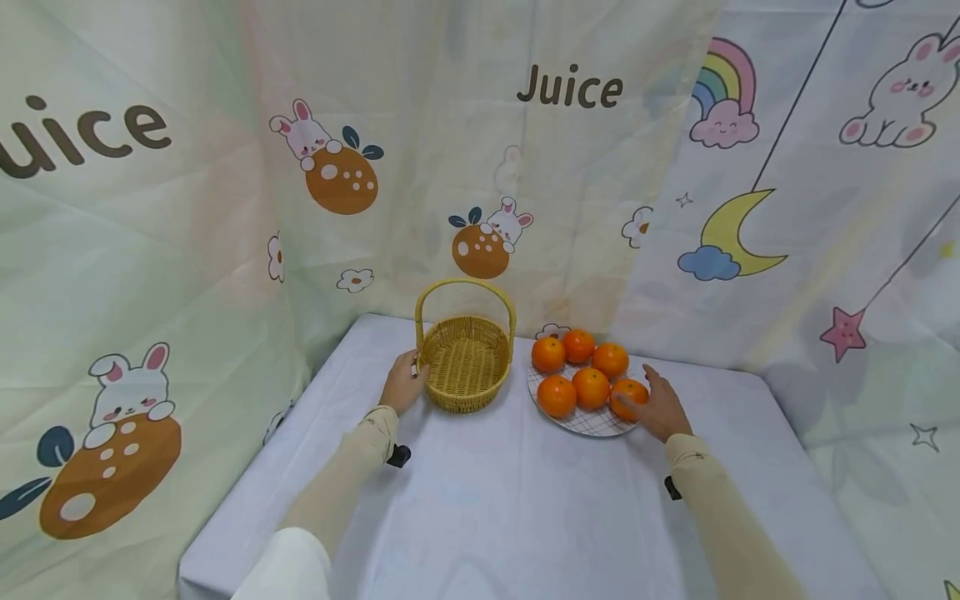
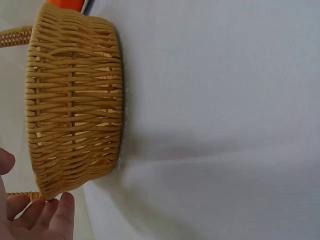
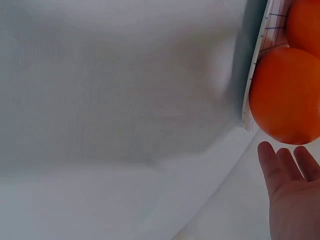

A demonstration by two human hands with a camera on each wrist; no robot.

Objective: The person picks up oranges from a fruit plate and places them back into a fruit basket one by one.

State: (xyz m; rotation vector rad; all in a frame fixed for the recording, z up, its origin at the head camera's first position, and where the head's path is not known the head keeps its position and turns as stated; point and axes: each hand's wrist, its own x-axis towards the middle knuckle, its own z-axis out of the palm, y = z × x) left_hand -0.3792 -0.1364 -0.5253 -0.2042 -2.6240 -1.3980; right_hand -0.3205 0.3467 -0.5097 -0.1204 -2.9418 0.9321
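An empty woven yellow basket (image 1: pixel 465 363) with an arched handle stands at the back of the table. My left hand (image 1: pixel 405 382) lies against its left side, and in the left wrist view the fingers (image 2: pixel 42 216) are loose beside the basket wall (image 2: pixel 75 100), not curled round it. To the right, a white checked plate (image 1: pixel 592 427) carries several oranges. My right hand (image 1: pixel 654 406) is open at the plate's right edge by the nearest orange (image 1: pixel 628 396). In the right wrist view the straight fingers (image 3: pixel 285 167) stop just short of that orange (image 3: pixel 287 95).
A pale lilac cloth (image 1: pixel 525 500) covers the table, with bare room in front of the basket and plate. Printed curtains (image 1: pixel 225 208) hang close behind and on both sides. The table's left edge (image 1: pixel 247 475) and right edge (image 1: pixel 795 442) drop off near my arms.
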